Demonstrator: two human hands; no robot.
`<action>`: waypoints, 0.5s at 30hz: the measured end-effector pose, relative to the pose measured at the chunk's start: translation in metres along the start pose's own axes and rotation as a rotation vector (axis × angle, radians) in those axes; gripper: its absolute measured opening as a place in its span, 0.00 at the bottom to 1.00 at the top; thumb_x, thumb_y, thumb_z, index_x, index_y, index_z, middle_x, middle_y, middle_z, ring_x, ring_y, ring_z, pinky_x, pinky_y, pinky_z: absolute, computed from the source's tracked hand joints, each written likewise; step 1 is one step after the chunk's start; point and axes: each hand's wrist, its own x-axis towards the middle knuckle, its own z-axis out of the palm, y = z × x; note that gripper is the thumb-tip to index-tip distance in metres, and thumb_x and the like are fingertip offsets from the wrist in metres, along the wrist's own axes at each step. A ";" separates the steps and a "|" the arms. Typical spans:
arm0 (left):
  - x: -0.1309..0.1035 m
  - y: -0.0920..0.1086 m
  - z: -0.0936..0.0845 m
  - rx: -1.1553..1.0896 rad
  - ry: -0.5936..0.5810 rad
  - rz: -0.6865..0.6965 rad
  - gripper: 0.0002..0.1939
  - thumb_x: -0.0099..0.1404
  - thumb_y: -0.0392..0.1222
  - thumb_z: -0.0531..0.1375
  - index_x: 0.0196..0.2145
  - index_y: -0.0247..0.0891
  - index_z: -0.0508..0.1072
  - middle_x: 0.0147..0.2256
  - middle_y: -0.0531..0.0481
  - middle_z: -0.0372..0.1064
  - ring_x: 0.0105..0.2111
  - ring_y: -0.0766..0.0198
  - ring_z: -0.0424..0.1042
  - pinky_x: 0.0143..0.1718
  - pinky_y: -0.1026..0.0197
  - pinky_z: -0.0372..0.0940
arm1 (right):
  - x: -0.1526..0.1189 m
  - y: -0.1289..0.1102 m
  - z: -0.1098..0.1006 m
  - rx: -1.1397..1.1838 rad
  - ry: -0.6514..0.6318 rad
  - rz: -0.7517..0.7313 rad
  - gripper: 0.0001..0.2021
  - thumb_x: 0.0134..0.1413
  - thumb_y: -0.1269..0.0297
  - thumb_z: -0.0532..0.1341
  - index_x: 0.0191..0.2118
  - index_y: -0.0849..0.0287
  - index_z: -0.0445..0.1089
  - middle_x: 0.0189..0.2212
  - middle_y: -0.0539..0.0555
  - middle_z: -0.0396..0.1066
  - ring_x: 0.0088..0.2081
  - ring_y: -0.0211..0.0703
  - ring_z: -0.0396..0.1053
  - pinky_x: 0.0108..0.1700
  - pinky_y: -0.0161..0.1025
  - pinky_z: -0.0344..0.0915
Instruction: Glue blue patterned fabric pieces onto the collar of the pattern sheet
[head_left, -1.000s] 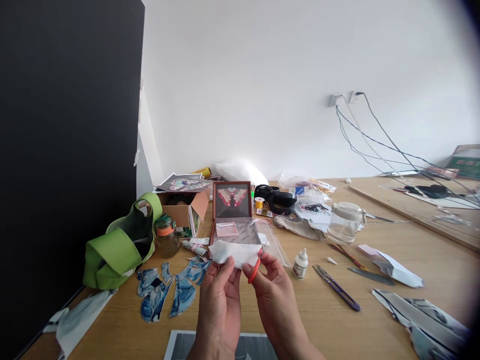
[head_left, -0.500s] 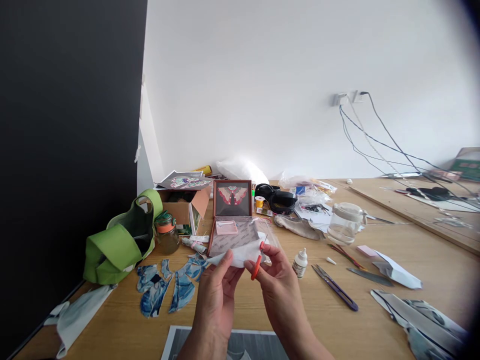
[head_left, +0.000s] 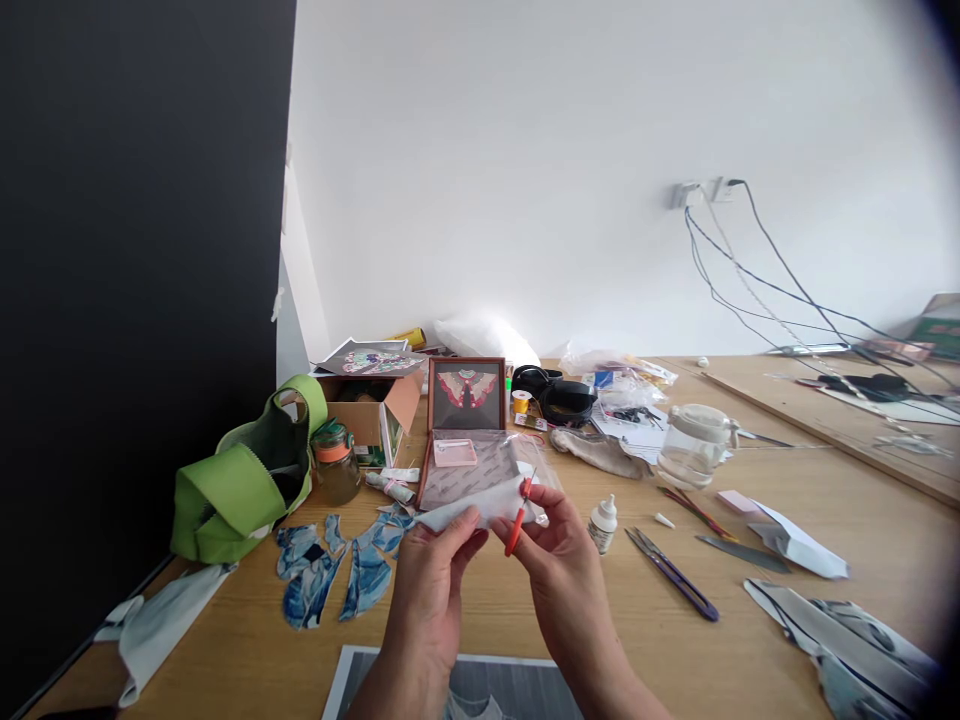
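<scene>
Above the near edge of the wooden counter (head_left: pixel 750 660), over a grey print (head_left: pixel 480 690), the left hand (head_left: pixel 431 600) pinches a limp white sheet (head_left: pixel 480 503) between thumb and fingers while the right hand (head_left: pixel 559 570) curls its fingers around small orange-handled scissors (head_left: pixel 517 520) at the sheet's edge. Bare wood lies open to the right up to dark tweezers (head_left: pixel 671 573) and a small white bottle (head_left: pixel 602 524); blue cut scraps (head_left: pixel 330 565) crowd the left. Farther back stand an open hinged frame case (head_left: pixel 465 425), a clear glass jug (head_left: pixel 694 447) and a cardboard box (head_left: pixel 371 415), its contents unclear.
</scene>
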 end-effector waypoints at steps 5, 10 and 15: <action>-0.002 0.003 0.001 -0.006 0.002 0.003 0.14 0.47 0.40 0.73 0.32 0.34 0.80 0.36 0.44 0.78 0.38 0.58 0.75 0.41 0.59 0.69 | -0.001 -0.002 0.000 -0.043 -0.031 0.021 0.27 0.36 0.60 0.75 0.41 0.56 0.62 0.23 0.47 0.73 0.25 0.39 0.69 0.28 0.34 0.61; -0.003 0.003 0.003 0.014 -0.009 0.018 0.17 0.46 0.38 0.73 0.36 0.35 0.80 0.38 0.43 0.78 0.41 0.56 0.75 0.41 0.60 0.69 | -0.003 -0.004 0.000 -0.062 -0.032 0.018 0.28 0.35 0.59 0.75 0.41 0.55 0.62 0.22 0.46 0.70 0.24 0.39 0.67 0.27 0.34 0.60; 0.001 0.005 0.000 -0.004 0.060 0.055 0.14 0.44 0.36 0.73 0.31 0.34 0.79 0.34 0.46 0.79 0.35 0.61 0.76 0.38 0.62 0.70 | -0.001 -0.004 -0.002 -0.095 -0.021 -0.026 0.26 0.38 0.56 0.74 0.41 0.57 0.64 0.29 0.51 0.73 0.28 0.39 0.68 0.29 0.34 0.62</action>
